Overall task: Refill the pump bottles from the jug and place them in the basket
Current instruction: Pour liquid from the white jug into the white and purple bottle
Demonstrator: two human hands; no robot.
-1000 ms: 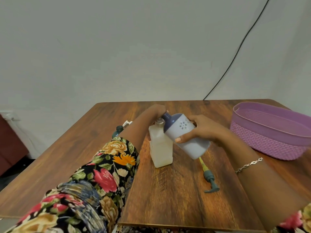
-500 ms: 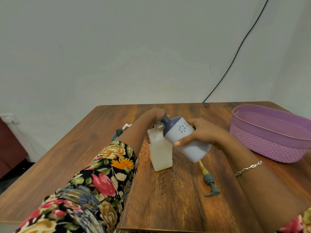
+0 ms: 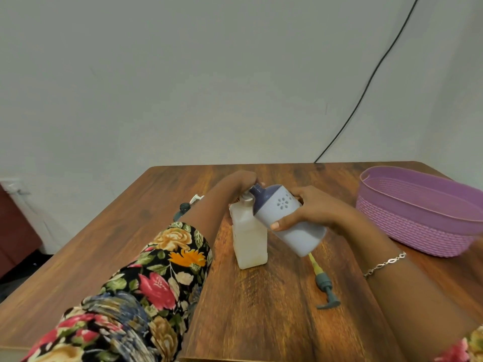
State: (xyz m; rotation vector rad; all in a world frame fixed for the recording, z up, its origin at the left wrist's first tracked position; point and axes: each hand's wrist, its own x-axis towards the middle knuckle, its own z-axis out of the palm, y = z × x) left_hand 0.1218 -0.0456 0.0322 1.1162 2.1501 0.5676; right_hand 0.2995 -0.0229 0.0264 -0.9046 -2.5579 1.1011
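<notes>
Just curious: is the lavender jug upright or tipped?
Tipped: the right hand holds the jug slanted, its spout at the neck of the clear bottle.

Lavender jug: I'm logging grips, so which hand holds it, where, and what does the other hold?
The right hand grips the lavender jug round its body; the left hand holds the clear bottle at its neck.

Mid-table (image 3: 261,322), the jug (image 3: 300,236) leans over the bottle (image 3: 249,241); a pump head (image 3: 325,286) lies before them, the basket (image 3: 418,226) to their right.

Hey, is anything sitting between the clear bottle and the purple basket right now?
Yes: the tilted jug and the right hand holding it lie directly between the clear bottle and the basket. Nothing else visible does.
</notes>
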